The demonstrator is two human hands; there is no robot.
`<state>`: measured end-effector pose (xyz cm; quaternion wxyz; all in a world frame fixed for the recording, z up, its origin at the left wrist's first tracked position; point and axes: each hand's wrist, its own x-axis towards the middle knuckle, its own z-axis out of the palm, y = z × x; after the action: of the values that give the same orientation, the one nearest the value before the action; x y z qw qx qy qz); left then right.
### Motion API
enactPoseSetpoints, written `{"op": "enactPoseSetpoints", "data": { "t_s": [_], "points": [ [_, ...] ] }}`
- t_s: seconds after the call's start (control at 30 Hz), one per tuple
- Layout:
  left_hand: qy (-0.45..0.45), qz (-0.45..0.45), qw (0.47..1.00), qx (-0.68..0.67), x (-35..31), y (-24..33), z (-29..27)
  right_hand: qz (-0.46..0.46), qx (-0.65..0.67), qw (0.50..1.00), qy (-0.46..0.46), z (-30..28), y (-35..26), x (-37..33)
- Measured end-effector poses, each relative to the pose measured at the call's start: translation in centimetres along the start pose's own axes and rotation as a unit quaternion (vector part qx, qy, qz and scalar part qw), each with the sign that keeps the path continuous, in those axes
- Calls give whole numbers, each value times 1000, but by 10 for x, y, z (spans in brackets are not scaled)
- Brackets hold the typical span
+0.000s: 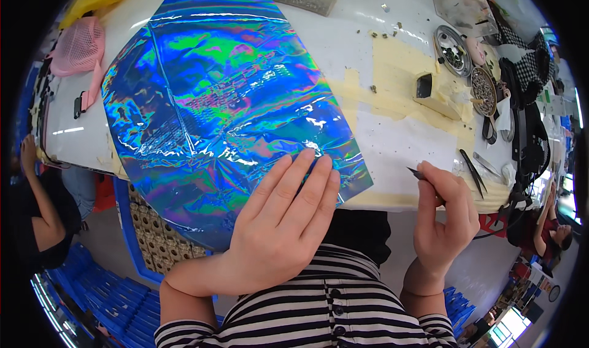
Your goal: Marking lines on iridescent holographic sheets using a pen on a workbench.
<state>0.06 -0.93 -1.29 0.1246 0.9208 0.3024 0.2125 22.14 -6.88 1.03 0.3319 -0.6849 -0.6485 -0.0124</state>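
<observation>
A large iridescent blue foil sheet (233, 72) with creases spreads over the left and middle of the white table and hangs past its front edge. My left hand (282, 219) lies on the sheet's near part, fingers stretched out side by side and pressing down. To the right of the sheet, at the table's front edge, my right hand (446, 216) pinches a small tool with a dark pointed tip (416, 172). The tip points left toward the sheet without touching it. Most of this tool is hidden in my fingers, so its kind is unclear.
Black tweezers (472, 173) and a silver tool (487, 166) lie right of my right hand. Farther back are a taped box (437, 96), a metal dish (453, 50) and a pink fan (78, 47). A blue tray (129, 225) of several metallic pieces sits below the table. Other people sit at both sides.
</observation>
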Motion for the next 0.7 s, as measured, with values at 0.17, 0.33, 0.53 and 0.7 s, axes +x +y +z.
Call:
{"op": "enactPoseSetpoints", "data": {
  "t_s": [0.17,0.33,0.53,0.7],
  "points": [
    [23,20,999,-19,-5,6,-5,39,-23,998,34,-12,20,-3],
    [358,47,912,-193,-35,22,-45,46,-14,998,51,-18,34,-10],
    [408,238,826,-309,-24,10,-119,33,-28,997,70,-28,40,-9],
    [372,228,846,-307,-43,16,-126,58,-38,992,105,-42,51,-13]
  ]
}}
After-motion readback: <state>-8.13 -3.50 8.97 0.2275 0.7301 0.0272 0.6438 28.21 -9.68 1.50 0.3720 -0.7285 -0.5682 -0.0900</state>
